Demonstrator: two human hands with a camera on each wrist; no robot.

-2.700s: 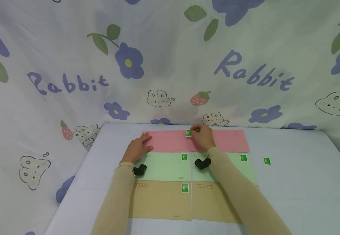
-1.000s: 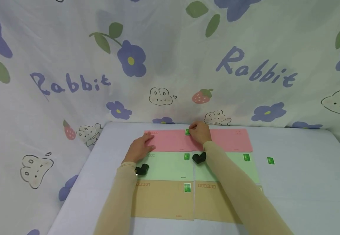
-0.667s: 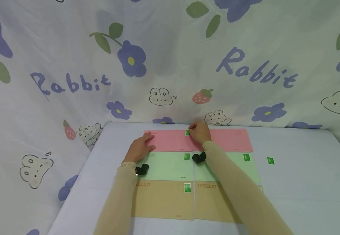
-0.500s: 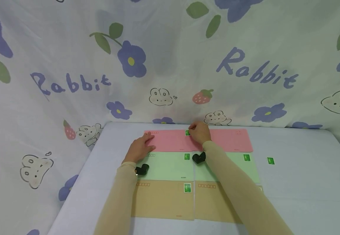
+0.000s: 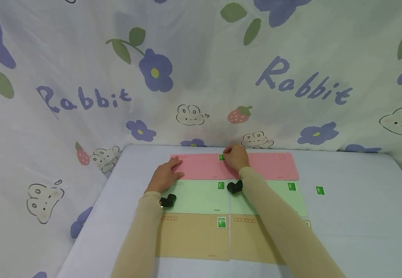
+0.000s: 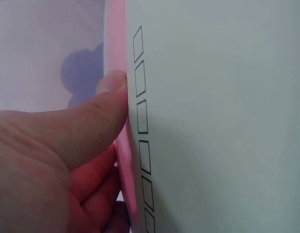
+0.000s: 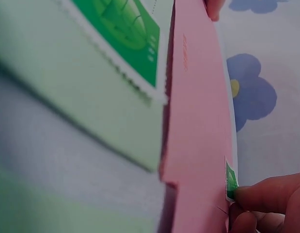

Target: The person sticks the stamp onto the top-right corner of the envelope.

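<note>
Two pink envelopes lie end to end in the far row. On the top right corner of the left pink envelope (image 5: pixel 199 168) is a green stamp (image 5: pixel 221 157). My right hand (image 5: pixel 237 157) pinches this stamp by its right side between thumb and finger, also plain in the right wrist view, where the stamp (image 7: pixel 230 182) lies along the envelope's far edge. My left hand (image 5: pixel 164 175) rests with spread fingers on the envelope's left end. In the left wrist view its thumb (image 6: pixel 99 116) lies by the seam between the pink paper and a green envelope (image 6: pixel 217 116).
Nearer are two green envelopes and two brown envelopes (image 5: pixel 190 239), each with a stamp at its top right; my right sleeve partly covers the right-hand brown one. A loose stamp (image 5: pixel 320 190) lies on the white table to the right. A printed curtain (image 5: pixel 201 77) hangs behind.
The right hand has shifted the stamp slightly left, then a touch nearer, against the corner of the pink envelope. The left hand stays in place. The head view has shifted a little.
</note>
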